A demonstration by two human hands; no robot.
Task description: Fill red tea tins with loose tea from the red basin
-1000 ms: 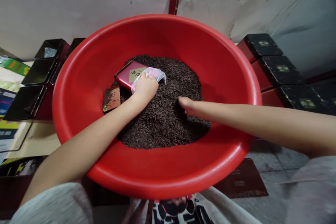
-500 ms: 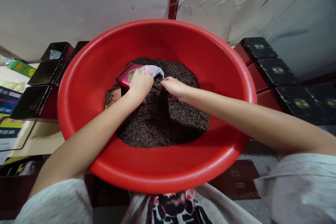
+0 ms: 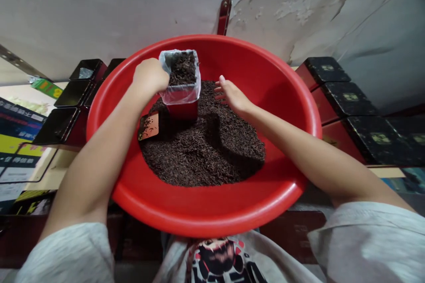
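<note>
Currently the red tin (image 3: 183, 111), lined with clear plastic (image 3: 187, 93) and filled with dark flakes, stands upright in the red basin (image 3: 212, 219), left of the basin's middle. The left hand (image 3: 151, 75) has its fingers curled onto the tin's left rim, fingertips hidden. Over the basin's right half, the right hand (image 3: 232, 96) hangs with fingers slightly spread, holding nothing. A copper-coloured piece (image 3: 151, 126) lies at the basin's left side; black-topped tins (image 3: 350, 97) stand beyond its right rim.
</note>
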